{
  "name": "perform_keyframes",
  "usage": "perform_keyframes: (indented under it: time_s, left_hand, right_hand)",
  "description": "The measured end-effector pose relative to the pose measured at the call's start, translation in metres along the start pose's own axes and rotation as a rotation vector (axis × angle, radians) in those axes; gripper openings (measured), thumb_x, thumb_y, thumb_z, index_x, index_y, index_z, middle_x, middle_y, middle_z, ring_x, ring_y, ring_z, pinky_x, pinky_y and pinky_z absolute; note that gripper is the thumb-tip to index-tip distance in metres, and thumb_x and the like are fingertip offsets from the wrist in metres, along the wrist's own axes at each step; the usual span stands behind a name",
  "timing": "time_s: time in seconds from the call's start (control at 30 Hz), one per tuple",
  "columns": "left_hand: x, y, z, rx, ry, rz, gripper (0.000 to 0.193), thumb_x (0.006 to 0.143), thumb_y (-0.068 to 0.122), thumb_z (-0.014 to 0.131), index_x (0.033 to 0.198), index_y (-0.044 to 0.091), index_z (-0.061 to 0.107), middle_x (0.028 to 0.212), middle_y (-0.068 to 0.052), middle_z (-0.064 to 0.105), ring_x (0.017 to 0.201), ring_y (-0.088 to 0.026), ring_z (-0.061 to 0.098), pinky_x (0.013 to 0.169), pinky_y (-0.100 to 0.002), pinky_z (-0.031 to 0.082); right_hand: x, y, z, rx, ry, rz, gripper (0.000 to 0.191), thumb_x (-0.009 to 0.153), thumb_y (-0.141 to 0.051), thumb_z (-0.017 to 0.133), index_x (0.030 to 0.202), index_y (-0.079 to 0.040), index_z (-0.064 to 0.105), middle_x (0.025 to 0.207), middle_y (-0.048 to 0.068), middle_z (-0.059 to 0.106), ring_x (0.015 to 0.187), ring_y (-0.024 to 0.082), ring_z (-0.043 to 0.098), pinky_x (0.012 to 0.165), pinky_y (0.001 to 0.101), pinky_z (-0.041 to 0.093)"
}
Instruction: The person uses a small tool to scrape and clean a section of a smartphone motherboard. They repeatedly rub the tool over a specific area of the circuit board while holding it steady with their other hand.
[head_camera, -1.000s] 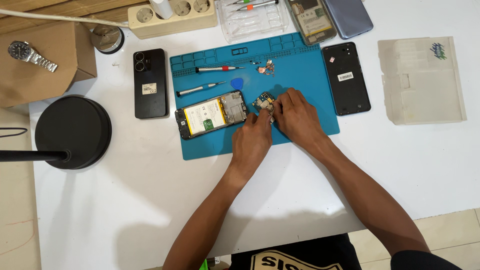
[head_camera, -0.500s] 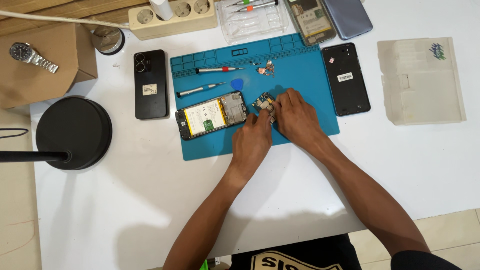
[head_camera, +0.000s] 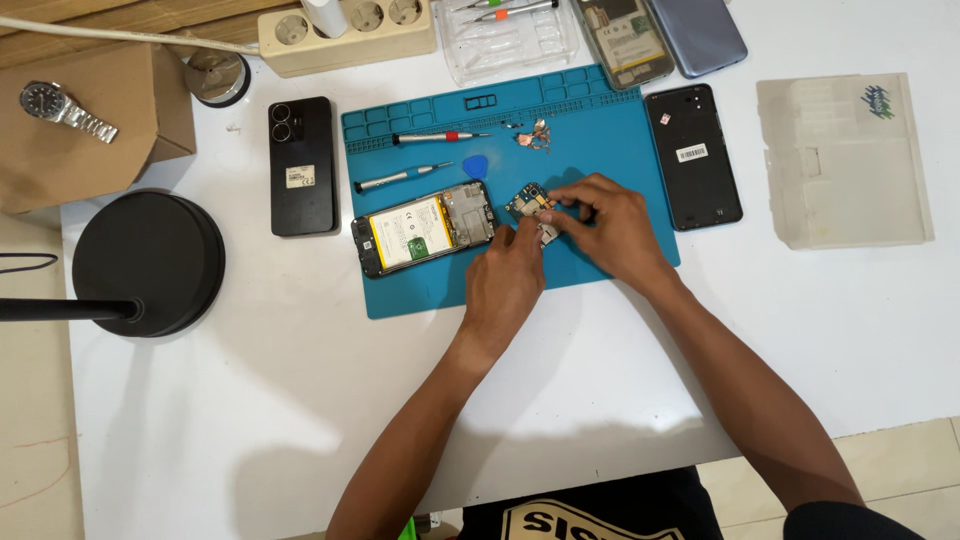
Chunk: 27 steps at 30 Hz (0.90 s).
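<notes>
An opened phone (head_camera: 424, 227) with its yellow-labelled battery exposed lies on a blue repair mat (head_camera: 430, 290). Just right of it sits a small circuit board (head_camera: 528, 203). My left hand (head_camera: 508, 272) pinches the board's lower edge with its fingertips. From the right, my right hand (head_camera: 605, 225) grips the same board along its top and right side. Both hands rest on the mat.
Two screwdrivers (head_camera: 438, 137) (head_camera: 402, 178), a blue pick (head_camera: 476, 166) and small parts (head_camera: 533, 135) lie on the mat's upper half. A black phone (head_camera: 301, 165) lies left, a black back cover (head_camera: 693, 155) right. Lamp base (head_camera: 150, 260), power strip (head_camera: 345, 35), cardboard box with watch (head_camera: 60, 105), plastic tray (head_camera: 845, 160).
Both hands stay on the circuit board; fingers shift only slightly. Nothing else on the table has moved.
</notes>
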<state>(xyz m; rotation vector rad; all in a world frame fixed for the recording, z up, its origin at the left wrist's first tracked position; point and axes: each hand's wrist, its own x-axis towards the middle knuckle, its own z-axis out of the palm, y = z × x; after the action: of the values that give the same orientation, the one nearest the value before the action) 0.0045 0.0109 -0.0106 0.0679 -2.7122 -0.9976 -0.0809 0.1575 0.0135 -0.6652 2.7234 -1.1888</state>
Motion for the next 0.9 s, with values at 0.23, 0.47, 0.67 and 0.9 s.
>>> perform_keyframes:
  time_s: [0.23,0.47,0.67,0.9]
  left_hand:
    - [0.0,0.0,0.001,-0.009,-0.008,-0.019,0.015,0.103,0.015,0.06,0.109,0.002,0.061,0.08,-0.017,0.065,0.054,-0.031,0.067,0.044,-0.043,0.053]
    - [0.0,0.001,0.0,0.007,0.007,-0.009,0.015,0.103,0.016,0.06,0.108,0.002,0.061,0.08,-0.016,0.066,0.055,-0.032,0.067,0.046,-0.043,0.053]
    - [0.001,0.0,0.001,0.003,0.005,0.002,0.015,0.103,0.015,0.06,0.107,0.002,0.06,0.08,-0.016,0.065,0.054,-0.031,0.067,0.043,-0.041,0.053]
    - [0.001,-0.001,0.001,0.007,0.003,0.003,0.015,0.102,0.015,0.061,0.107,0.001,0.061,0.079,-0.016,0.066,0.053,-0.03,0.067,0.042,-0.041,0.052]
  right_hand:
    - [0.012,0.003,-0.005,0.063,-0.063,0.152,0.017,0.083,-0.023,0.085,0.096,-0.013,0.083,0.077,0.0,0.07,0.062,0.007,0.054,0.056,0.0254,0.048]
    - [0.009,0.003,0.0,0.039,-0.036,0.1,0.01,0.09,-0.016,0.08,0.096,-0.008,0.08,0.076,0.004,0.067,0.059,0.009,0.051,0.053,0.0266,0.044]
    - [0.008,0.006,0.003,0.102,0.018,0.083,0.015,0.091,-0.016,0.078,0.101,-0.004,0.076,0.077,0.003,0.071,0.059,0.007,0.056,0.053,0.0249,0.047]
    - [0.007,0.012,-0.007,0.147,-0.015,-0.004,0.014,0.098,-0.013,0.071,0.107,-0.004,0.077,0.088,0.003,0.074,0.062,0.006,0.058,0.055,0.0231,0.048]
